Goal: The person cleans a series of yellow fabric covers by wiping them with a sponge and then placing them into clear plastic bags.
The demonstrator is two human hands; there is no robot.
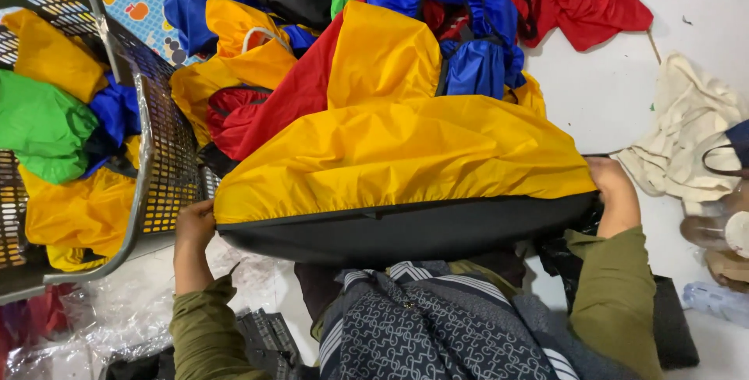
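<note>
Stretching a yellow cover (406, 154) taut across the lap, the left hand (193, 228) and the right hand (612, 189) each clench one end of its black-trimmed edge, pulled well apart so the fabric lies flat and the gathered hem shows along its full width. Held this way, the piece is spread between the hands just above the knees, its far side draped over a heap of cloth pieces (406, 29) in blue, red, green and black that lies on the white tile floor (608, 91). A grey plastic basket (160, 154) stands just beside the left hand, touching or nearly touching the yellow edge (it already holds more yellow, green and blue pieces), so that side is hemmed in. Clear plastic wrap (125, 310) lies crumpled under the left forearm. Near the right hand rests a cream-coloured cloth bag (686, 138), with some blurred objects at the frame's edge beyond it that cannot be told. A patterned garment on the lap (437, 325) sits below the stretched edge, partly covered by it.
</note>
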